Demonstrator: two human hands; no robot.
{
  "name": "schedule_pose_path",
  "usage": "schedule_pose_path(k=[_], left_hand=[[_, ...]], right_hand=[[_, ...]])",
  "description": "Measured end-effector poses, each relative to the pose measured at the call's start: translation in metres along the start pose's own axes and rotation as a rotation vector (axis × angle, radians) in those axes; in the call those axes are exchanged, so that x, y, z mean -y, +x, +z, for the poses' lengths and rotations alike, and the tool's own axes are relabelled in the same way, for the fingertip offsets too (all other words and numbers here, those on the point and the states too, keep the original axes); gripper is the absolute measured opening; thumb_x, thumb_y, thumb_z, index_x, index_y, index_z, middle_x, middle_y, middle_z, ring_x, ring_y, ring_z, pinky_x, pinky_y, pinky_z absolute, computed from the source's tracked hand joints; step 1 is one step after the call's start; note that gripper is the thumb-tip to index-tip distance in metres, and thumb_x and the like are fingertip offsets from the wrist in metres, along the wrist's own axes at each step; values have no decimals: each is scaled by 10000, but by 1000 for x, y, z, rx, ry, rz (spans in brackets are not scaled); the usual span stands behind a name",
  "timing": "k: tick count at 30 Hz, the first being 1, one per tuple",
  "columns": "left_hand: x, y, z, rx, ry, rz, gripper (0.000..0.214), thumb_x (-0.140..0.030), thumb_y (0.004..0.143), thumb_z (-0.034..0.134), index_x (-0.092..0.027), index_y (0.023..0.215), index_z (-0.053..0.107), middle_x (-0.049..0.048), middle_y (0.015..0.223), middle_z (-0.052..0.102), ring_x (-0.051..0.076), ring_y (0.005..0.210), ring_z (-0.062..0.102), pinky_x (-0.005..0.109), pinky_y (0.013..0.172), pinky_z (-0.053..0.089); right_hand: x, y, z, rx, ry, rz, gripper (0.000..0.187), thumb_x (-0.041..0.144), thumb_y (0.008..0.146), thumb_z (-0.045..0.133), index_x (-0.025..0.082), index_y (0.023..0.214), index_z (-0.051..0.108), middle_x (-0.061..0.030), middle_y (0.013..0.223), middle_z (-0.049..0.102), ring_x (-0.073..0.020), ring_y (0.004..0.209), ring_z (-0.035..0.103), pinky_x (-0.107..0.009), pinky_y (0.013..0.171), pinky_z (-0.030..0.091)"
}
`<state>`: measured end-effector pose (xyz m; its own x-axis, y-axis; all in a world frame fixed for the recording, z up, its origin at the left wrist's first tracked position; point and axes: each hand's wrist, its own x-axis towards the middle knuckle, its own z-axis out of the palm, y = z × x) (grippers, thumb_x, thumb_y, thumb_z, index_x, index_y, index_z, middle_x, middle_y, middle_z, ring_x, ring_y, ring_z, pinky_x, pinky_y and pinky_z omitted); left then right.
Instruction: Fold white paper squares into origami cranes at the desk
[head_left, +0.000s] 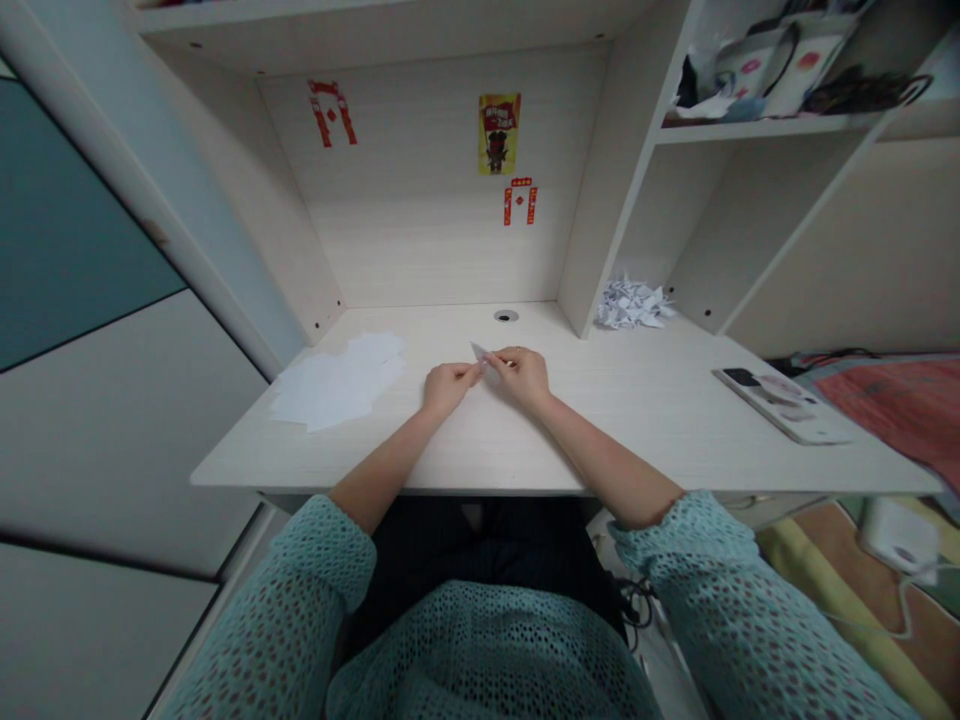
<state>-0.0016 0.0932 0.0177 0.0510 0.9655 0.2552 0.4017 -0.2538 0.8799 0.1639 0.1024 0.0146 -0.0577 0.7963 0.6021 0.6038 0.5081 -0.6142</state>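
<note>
In the head view, the bare left hand (448, 388) and right hand (523, 378) are together, their fingertips pinching a small folded white paper piece (478, 353) that points up and left from between them, just above a pale wood-grain desk (637, 420). Loose white paper sheets (334, 380) lie left of the left hand, and a heap of small white folded paper shapes (632, 303) sits beyond and right of the right hand.

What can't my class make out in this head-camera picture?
Head view:
- Small white folded paper: folds hidden by the left hand and right hand.
- White folded-paper heap: pieces too small to tell apart.
- Patterned bags on the upper shelf: cut off by the top edge.
</note>
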Motion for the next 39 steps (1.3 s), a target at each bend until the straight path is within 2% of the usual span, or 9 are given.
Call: schedule_pose_path(k=[4, 7, 11, 16, 21, 26, 32, 39], left_hand=[[1, 1, 1, -33, 16, 85, 327, -492, 748, 579, -225, 853, 737, 33, 767, 721, 214, 773, 639, 274, 685, 423], [3, 4, 1, -31, -28, 133, 338, -469, 778, 549, -226, 939, 719, 36, 860, 725, 212, 839, 644, 276, 741, 432], [6, 7, 0, -41, -78, 129, 336, -459, 778, 543, -196, 893, 719, 40, 825, 723, 199, 822, 646, 266, 740, 436], [13, 14, 1, -74, -123, 59, 342, -470, 759, 546, -174, 830, 702, 46, 739, 707, 183, 718, 633, 249, 624, 424], [19, 21, 1, -33, -205, -31, 355, -478, 759, 516, -159, 806, 664, 56, 709, 685, 176, 673, 627, 233, 530, 386], [20, 22, 1, 51, -208, -18, 350, -482, 751, 524, -156, 766, 651, 55, 692, 675, 161, 633, 606, 231, 514, 372], [19, 21, 1, 37, -245, 7, 333, -469, 767, 521, -158, 814, 630, 52, 726, 669, 160, 657, 623, 225, 519, 376], [17, 22, 0, -4, -253, 0, 304, -439, 782, 513, -157, 741, 618, 41, 674, 650, 153, 609, 604, 244, 549, 395]], right_hand=[[1, -2, 2, 32, -56, -65, 327, 458, 829, 538, 238, 1001, 708, -63, 912, 709, -207, 804, 586, -307, 715, 413], [3, -3, 4, 102, -70, -136, 385, 475, 803, 572, 240, 1093, 664, -75, 1000, 685, -222, 874, 566, -332, 762, 419], [4, -2, 4, 167, -100, -197, 418, 474, 818, 552, 230, 1147, 632, -90, 996, 659, -226, 902, 540, -346, 796, 420], [5, -2, 2, 170, -121, -225, 398, 423, 827, 561, 231, 1171, 615, -96, 976, 624, -226, 919, 524, -356, 827, 419], [4, -1, 1, 86, -46, -175, 393, 368, 799, 608, 240, 1171, 608, -80, 978, 622, -211, 899, 544, -335, 788, 437], [4, -1, 2, 134, 29, -125, 392, 352, 786, 625, 241, 1162, 614, -44, 867, 666, -161, 726, 564, -286, 703, 437], [7, -2, 2, 138, 68, -72, 377, 352, 815, 568, 231, 1170, 613, -50, 902, 691, -149, 689, 576, -275, 696, 441], [6, -2, 3, 119, 202, -32, 435, 267, 825, 482, 203, 1254, 524, -36, 819, 673, -121, 614, 565, -244, 635, 432]])
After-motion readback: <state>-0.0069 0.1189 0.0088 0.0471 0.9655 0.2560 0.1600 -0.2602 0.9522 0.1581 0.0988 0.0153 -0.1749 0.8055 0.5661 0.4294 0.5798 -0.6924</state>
